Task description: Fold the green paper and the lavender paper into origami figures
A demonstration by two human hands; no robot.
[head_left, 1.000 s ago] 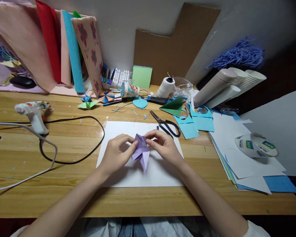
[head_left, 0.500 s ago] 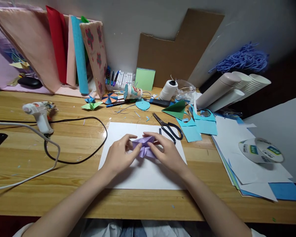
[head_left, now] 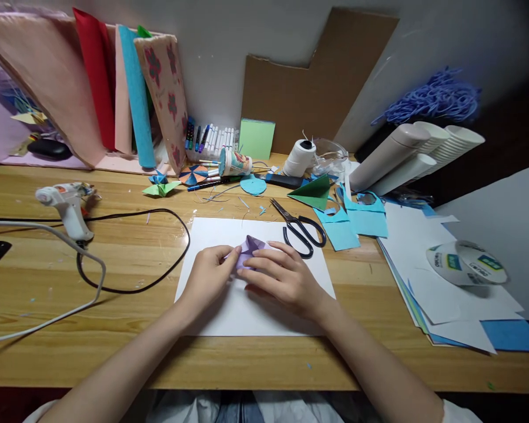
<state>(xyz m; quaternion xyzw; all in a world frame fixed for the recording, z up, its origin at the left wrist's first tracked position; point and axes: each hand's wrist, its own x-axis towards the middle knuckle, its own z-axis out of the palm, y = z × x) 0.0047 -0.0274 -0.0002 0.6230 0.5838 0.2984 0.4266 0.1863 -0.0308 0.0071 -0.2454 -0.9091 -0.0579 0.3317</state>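
Note:
A folded piece of purple origami paper (head_left: 249, 247) is held between both hands, over a white sheet of paper (head_left: 216, 232) on the wooden table. My left hand (head_left: 211, 270) pinches its left side, thumb on the near face. Across its right and front side lie the fingers of my right hand (head_left: 286, 276), hiding much of the paper. Just beyond my right hand, scissors (head_left: 298, 228) with black handles rest half on the white sheet, blades apart. A green folded paper (head_left: 312, 192) lies behind them.
On the left lies a white glue gun (head_left: 66, 205) with a looping black cord (head_left: 187, 235). Cut blue paper (head_left: 341, 229), a thread spool (head_left: 300, 157) and markers (head_left: 218, 140) stand or lie at the back. To the right, a tape roll (head_left: 462, 262) rests on stacked paper (head_left: 441, 299).
My right hand has shifted from pinching the right edge to laying its fingers over the front of the purple paper. The paper has turned, and one pointed flap now stands up.

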